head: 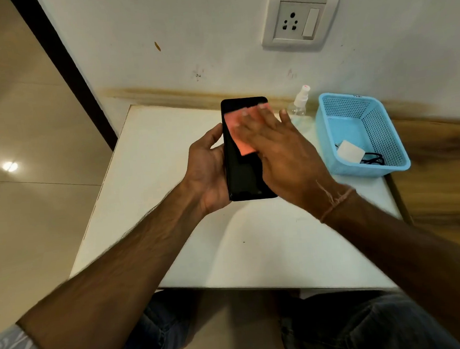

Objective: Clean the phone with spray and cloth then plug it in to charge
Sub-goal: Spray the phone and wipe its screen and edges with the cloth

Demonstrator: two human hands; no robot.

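Two risks: phone (pixel 247 178) slipping from left grip (pixel 207 170), curled round its glossy black slab, held above white table (pixel 171 205); thin pink cloth (pixel 241 135) sliding out from under right grip (pixel 279 149), fingers flat & spread, pressing at phone's 12 o'clock end. Clear plastic spray bottle (pixel 298 104) at 1 o'clock, perforated blue basket (pixel 327 140) at 3, both easy to knock w/ a wide wipe.

Both forearms reach forward; the left hand (pixel 207 170) curls around a phone (pixel 243 173), the right hand (pixel 279 149) presses flat-fingered on a cloth (pixel 238 135).
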